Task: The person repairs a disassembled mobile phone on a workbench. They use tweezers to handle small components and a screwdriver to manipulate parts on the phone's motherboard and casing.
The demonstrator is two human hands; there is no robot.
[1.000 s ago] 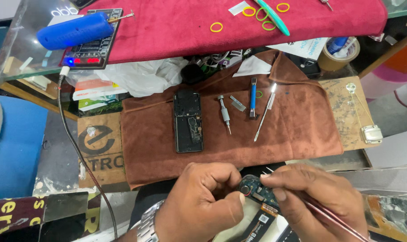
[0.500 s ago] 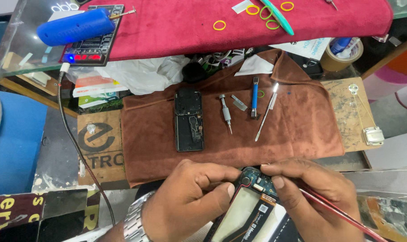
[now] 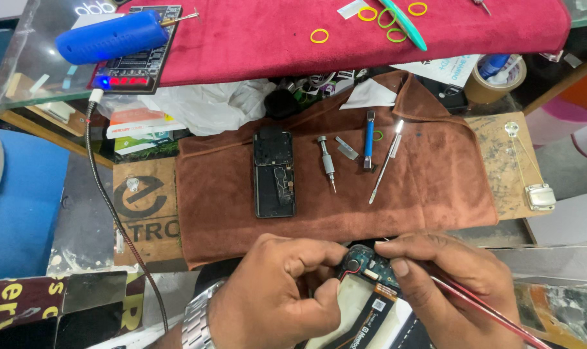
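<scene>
The small circuit board [image 3: 369,266] sits at the bottom centre of the view, at the top end of an opened phone body [image 3: 358,317] whose long axis runs down and to the left. The left hand [image 3: 274,291] pinches the board's left edge with closed fingers. The right hand [image 3: 448,284] lies just to the right, fingers closed on a thin red tool [image 3: 494,310], forefinger touching the board. Above, well apart, a brown cloth [image 3: 332,168] on the counter carries a phone frame [image 3: 274,171], a screwdriver [image 3: 326,161] and tweezers [image 3: 386,161]; open cloth remains between.
</scene>
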